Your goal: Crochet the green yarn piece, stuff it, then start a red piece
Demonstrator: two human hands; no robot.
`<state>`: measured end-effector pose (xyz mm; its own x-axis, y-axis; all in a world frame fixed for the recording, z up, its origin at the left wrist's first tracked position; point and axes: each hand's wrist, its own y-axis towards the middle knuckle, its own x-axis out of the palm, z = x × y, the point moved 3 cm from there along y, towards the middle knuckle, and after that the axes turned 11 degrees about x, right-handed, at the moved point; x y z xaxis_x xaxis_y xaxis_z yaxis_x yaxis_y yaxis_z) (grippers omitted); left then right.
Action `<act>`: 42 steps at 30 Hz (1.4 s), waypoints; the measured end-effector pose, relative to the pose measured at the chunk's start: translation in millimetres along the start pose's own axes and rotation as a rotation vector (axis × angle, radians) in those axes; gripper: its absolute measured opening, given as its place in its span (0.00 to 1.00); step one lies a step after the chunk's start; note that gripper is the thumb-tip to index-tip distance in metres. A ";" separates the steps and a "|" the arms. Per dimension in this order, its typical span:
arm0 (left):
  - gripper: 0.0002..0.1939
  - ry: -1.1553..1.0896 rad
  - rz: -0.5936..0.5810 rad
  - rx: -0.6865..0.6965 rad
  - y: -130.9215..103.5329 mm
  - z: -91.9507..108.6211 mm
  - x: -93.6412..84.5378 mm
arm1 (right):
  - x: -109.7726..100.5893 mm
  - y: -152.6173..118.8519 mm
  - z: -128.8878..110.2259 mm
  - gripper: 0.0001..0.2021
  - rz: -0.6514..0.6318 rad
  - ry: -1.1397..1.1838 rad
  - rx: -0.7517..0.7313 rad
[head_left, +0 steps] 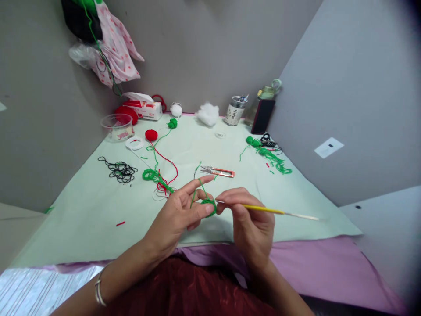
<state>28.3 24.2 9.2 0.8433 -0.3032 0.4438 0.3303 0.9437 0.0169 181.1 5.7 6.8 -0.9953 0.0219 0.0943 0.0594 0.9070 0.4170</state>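
Note:
My left hand [184,208] pinches a small green crochet piece [213,205] between thumb and fingers, its index finger stretched out with green yarn [203,188] running over it. In my right hand [248,219] is a crochet hook with a yellow handle [263,209], held like a pen. The hook's thin metal tip is at the green piece; whether it has gone through a stitch I cannot tell. Just beyond my hands lie orange thread snips [223,172]. Loose green yarn [153,175] is bunched left of my left hand, tangled with red and white strands.
Black cord [121,171] lies at the left, near a red yarn ball [151,135]. Along the back stand a plastic tub [112,131], tissue pack [148,109], white stuffing [208,114], pen holder [235,112] and phone [263,116]. Green crocheted pieces [274,160] lie at right.

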 end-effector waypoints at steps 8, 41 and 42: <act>0.23 -0.076 -0.036 -0.079 -1.3 4.9 1.9 | -4.8 14.6 3.6 0.10 -0.014 0.248 0.181; 0.30 0.346 -0.113 0.137 -1.3 0.3 -7.7 | -9.3 1.6 1.7 0.11 -0.108 0.018 0.070; 0.30 0.375 -0.100 0.145 -1.7 1.2 -7.1 | -9.0 0.4 -1.2 0.11 -0.117 -0.047 0.028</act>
<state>21.2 24.8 7.1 0.9151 -0.3958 0.0765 0.3776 0.9080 0.1813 190.2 5.4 7.1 -0.9979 -0.0652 0.0039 -0.0583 0.9159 0.3971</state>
